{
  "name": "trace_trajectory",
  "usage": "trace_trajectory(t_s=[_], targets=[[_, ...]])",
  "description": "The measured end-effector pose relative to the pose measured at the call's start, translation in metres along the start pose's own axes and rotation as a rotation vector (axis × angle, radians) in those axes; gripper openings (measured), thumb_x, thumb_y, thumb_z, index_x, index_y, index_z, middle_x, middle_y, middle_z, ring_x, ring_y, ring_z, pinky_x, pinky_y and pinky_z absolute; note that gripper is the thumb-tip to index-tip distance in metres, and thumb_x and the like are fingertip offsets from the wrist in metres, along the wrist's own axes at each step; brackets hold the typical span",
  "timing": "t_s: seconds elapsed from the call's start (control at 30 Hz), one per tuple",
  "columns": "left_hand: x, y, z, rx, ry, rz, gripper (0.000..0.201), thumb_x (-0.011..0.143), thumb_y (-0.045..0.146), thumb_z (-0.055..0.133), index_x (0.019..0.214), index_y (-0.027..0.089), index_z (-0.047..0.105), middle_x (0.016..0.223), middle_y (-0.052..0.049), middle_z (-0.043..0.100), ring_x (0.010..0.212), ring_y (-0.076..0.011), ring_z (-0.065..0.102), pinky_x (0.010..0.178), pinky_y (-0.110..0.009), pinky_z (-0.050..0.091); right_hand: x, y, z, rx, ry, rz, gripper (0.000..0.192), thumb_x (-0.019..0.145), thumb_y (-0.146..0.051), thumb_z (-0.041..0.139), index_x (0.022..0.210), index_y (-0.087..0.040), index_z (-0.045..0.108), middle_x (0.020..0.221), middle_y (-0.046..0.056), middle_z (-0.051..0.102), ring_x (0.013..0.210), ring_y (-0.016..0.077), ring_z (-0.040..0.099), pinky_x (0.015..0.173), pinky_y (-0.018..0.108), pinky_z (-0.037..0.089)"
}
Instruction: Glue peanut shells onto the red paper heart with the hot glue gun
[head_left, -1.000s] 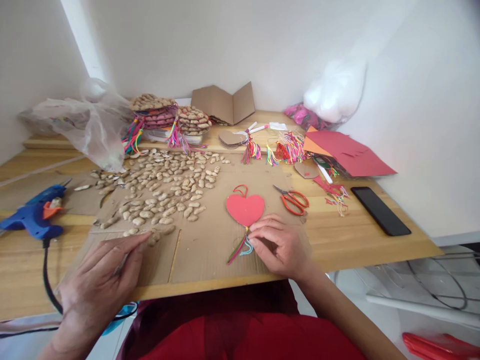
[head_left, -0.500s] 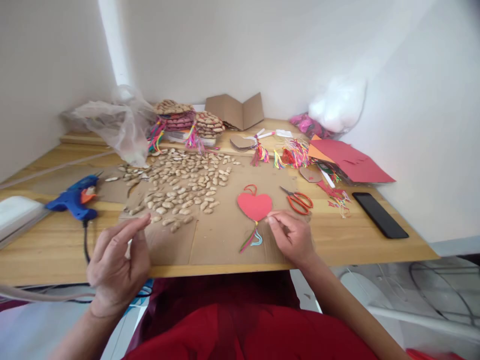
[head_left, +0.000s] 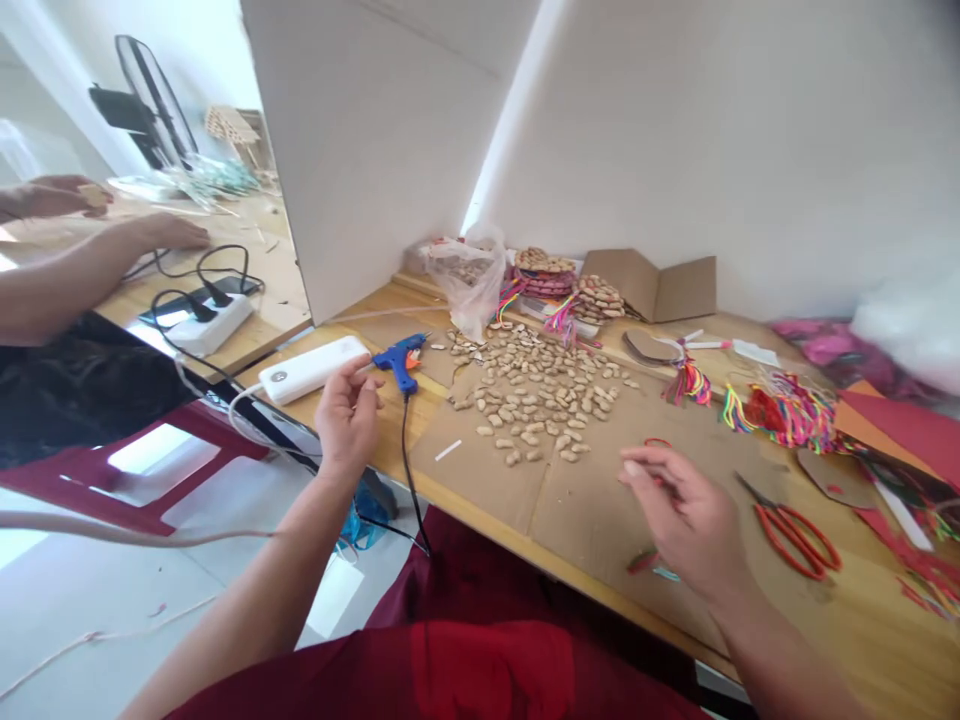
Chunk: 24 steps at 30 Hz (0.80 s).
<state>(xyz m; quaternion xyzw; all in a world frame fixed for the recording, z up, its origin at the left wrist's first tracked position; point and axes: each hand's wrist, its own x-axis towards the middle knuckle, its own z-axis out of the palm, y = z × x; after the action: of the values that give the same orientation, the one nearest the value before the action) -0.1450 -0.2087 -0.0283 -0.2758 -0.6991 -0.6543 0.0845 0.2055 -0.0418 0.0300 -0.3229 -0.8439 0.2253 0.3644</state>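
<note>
My left hand (head_left: 349, 415) is over the left of the table, fingers loosely bent and apart, holding nothing I can see. It is beside a blue hot glue gun (head_left: 400, 362) and a white power strip (head_left: 313, 368); whether it touches them I cannot tell. My right hand (head_left: 686, 515) hovers over the cardboard (head_left: 577, 515) with thumb and index fingertips together. Anything between them is too small to make out. This hand hides the red paper heart, leaving its red loop (head_left: 658, 442) and tassel ends (head_left: 665, 573) in view. Peanuts (head_left: 536, 390) lie spread between the hands.
Red-handled scissors (head_left: 796, 540) lie right of my right hand. A thin white strip (head_left: 448, 450) rests on the cardboard. Behind are a plastic bag (head_left: 476, 285), peanut-covered pieces (head_left: 544, 275) and colourful tassels (head_left: 802, 412). Another person's arm (head_left: 82, 265) is at a neighbouring table.
The view has swung left, bringing the neighbouring table into sight. My left hand has moved from the cardboard's edge to beside the glue gun. My right hand now covers the heart.
</note>
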Motion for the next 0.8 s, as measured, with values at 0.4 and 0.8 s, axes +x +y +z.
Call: trace_trajectory(t_s=[0.4,0.8], targets=[[-0.004,0.001,-0.011,0.248,-0.075,0.067,0.042,0.092,0.039,0.058,0.13,0.021,0.061,0.082,0.0,0.067,0.067,-0.0163,0.062,0.063,-0.028,0.049,0.129,-0.135,0.194,-0.151,-0.567,-0.243,0.044,0.09,-0.06,0.06,0.09,-0.018,0.071,0.096,0.012,0.076,0.089,0.0301,0.071,0.073,0.038,0.054],[-0.003,0.008,-0.01,0.398,-0.052,-0.031,0.039,0.085,0.04,0.057,0.122,0.029,0.065,0.084,0.002,0.065,0.075,-0.0222,0.063,0.077,-0.035,0.049,0.134,-0.133,0.254,-0.186,-0.605,-0.121,0.042,0.089,-0.053,0.057,0.096,-0.014,0.069,0.093,0.015,0.074,0.086,0.0295,0.069,0.075,0.038,0.055]])
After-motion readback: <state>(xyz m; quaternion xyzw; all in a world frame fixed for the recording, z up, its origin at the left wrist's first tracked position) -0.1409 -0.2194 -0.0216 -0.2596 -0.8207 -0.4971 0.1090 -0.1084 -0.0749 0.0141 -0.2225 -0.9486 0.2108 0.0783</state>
